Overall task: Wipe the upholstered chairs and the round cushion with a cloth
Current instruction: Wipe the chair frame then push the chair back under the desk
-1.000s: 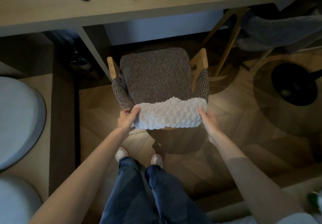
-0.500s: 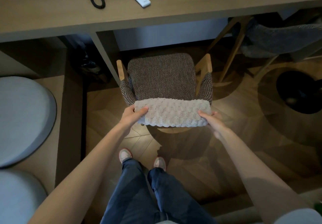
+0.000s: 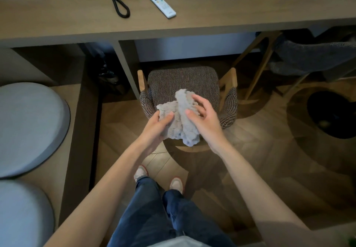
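Now the knobbly grey cloth, held stretched wide between both hands half a second ago, is bunched in a wad above the woven-upholstered armchair at the desk. The left hand grips it, thumb on top. The right hand has loosened, fingers spread, thumb touching. Judgement: the person is regathering the cloth for wiping. The grey round cushion waits, well apart.
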A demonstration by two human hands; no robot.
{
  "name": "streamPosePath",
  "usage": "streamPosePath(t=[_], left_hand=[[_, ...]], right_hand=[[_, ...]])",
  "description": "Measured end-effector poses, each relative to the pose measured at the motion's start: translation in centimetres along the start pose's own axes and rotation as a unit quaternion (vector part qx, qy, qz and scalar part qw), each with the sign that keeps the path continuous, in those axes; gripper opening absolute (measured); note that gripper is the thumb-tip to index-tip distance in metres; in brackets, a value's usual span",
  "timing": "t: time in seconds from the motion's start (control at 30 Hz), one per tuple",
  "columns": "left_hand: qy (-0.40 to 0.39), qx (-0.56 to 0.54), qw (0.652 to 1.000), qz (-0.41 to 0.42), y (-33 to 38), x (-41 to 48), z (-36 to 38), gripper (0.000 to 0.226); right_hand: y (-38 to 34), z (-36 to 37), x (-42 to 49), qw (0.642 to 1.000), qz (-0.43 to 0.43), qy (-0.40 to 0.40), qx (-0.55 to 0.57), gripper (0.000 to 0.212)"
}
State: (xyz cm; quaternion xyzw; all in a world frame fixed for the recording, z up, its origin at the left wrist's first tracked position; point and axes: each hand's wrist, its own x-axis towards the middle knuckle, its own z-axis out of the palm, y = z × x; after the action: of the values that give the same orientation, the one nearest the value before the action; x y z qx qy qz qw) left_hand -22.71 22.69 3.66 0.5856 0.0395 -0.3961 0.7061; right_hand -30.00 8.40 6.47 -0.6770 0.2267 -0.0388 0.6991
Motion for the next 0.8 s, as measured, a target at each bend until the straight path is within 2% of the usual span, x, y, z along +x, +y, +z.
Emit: streamPosePath(t=[0.07, 0.13, 0.2, 0.27, 0.33, 0.4, 0.47, 0.53, 0.63, 0.73, 0.8], left_hand=[[-0.016, -0.081, 0.996, -0.027, -0.2, -0.4, 0.1, 0.02], [-0.031, -0.173, 0.983, -0.05, -0.3, -0.8, -0.4, 0.028], [-0.045, -0.223, 0.972, -0.061, 0.1, -0.9, -1.4, 0.036], [-0.041, -0.227, 0.971, -0.059, 0.7, -0.7, -2.5, 0.042], [-0.04, -0.206, 0.976, -0.055, 1.3, -0.3, -3.9, 0.05], [-0.048, -0.176, 0.981, -0.058, 2.1, 0.3, -5.5, 0.059], [-0.049, -0.133, 0.988, -0.056, 3.0, 1.2, -7.2, 0.061], [-0.02, -0.025, 0.999, -0.04, 3.9, 2.5, -8.9, 0.055], [0.063, 0.114, 0.991, -0.031, 5.1, 5.3, -11.6, 0.037], [0.121, 0.139, 0.982, -0.033, 6.3, 8.9, -14.7, 0.025], [0.137, 0.136, 0.981, -0.031, 7.4, 11.4, -16.5, 0.025]], right_hand=[[0.1, 1.2, -0.4, 1.0, 0.008, -0.019, 0.008, 0.037], [0.5, 1.8, -0.5, 0.998, 0.013, -0.053, -0.01, 0.034], [1.0, 2.1, -0.4, 0.987, 0.006, -0.105, -0.119, 0.045], [1.3, 2.6, 0.0, 0.973, -0.005, -0.149, -0.174, 0.059], [1.6, 3.3, 0.8, 0.97, -0.029, -0.153, -0.184, 0.068], [1.6, 4.3, 2.2, 0.974, -0.05, -0.13, -0.18, 0.059], [1.6, 5.3, 4.0, 0.985, -0.035, -0.095, -0.143, 0.045], [1.3, 6.4, 6.3, 0.993, -0.012, -0.054, -0.107, 0.041], [0.8, 8.2, 10.6, 0.992, -0.017, 0.004, -0.124, 0.04], [0.3, 10.5, 16.3, 0.986, -0.029, 0.014, -0.166, 0.037], [0.3, 12.3, 20.5, 0.979, -0.045, 0.025, -0.197, 0.035]])
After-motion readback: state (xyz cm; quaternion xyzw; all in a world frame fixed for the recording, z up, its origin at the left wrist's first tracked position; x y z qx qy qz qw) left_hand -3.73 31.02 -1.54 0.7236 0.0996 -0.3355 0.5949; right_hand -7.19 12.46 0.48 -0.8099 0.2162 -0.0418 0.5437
